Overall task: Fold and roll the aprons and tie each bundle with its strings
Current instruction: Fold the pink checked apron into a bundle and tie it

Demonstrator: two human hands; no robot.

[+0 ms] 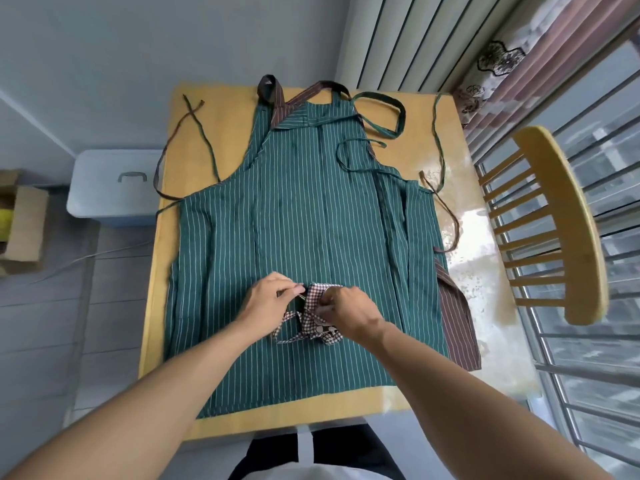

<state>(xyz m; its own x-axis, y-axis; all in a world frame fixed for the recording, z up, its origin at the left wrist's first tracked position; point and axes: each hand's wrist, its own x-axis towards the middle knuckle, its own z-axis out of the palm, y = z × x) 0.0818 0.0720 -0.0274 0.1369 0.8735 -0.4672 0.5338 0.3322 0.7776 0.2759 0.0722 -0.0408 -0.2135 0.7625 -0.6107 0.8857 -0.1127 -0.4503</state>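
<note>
Both hands' fingers [294,289] pinch checked bundle [313,315] between them.

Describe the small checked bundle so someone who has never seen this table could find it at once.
Start at the wooden table and the green striped apron spread flat across it. On the apron's near half, between the left hand and right hand, sits the checked bundle, both hands pinching it. It is the only red-and-white checked, rolled-up cloth; the other aprons are striped and lie flat.
</note>
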